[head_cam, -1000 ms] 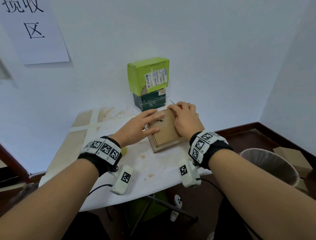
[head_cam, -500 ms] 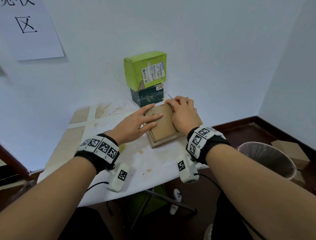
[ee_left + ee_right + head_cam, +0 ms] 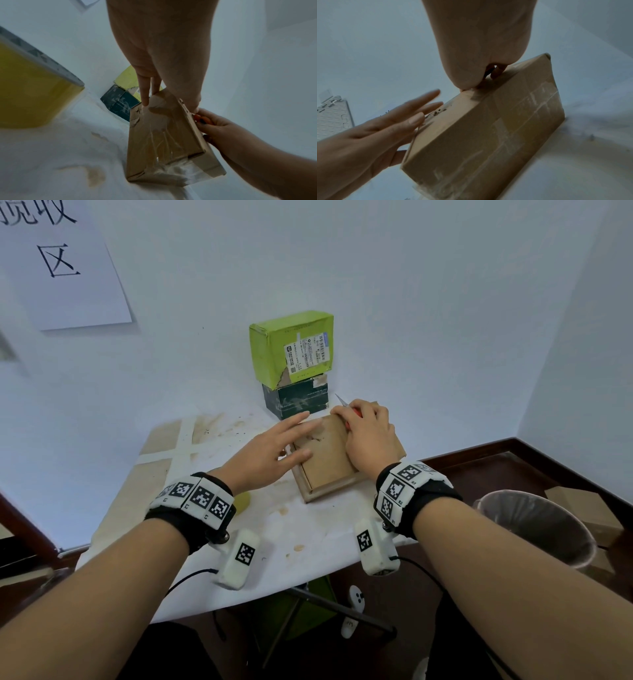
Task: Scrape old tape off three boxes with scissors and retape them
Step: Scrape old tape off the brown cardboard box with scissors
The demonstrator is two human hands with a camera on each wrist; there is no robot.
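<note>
- While the brown box (image 3: 329, 455) lies flat on the white-covered surface (image 3: 274, 529), the head view shows the left hand (image 3: 270, 455) with straight fingers spread over the box's left edge, grasping nothing. The right hand (image 3: 368, 438) is clenched round the red-handled scissors (image 3: 346, 407), whose metal tip pokes out past the box's far corner. Behind, a green box (image 3: 294, 347) sits on a dark box (image 3: 296, 400) against the wall, apparently awaiting their turn; a lined bin (image 3: 537, 525) stands at the right.
- From the left wrist, two fingertips (image 3: 145, 102) touch the box's far corner, where clear old tape (image 3: 159, 136) lies wrinkled over the side. The right hand sits at the opposite edge, a bit of orange-red handle showing in its grip.
- From the right wrist, the box's long side carries pale tape residue (image 3: 518, 121), and dark crumbs lie on the top near the left fingers (image 3: 419, 108), which are stretched out and blurred.
- Judgement: this is the scraping step on the first box. Next, the left hand likely needs to press down firmly while the blade is drawn shallowly under the tape, away from those fingers.
</note>
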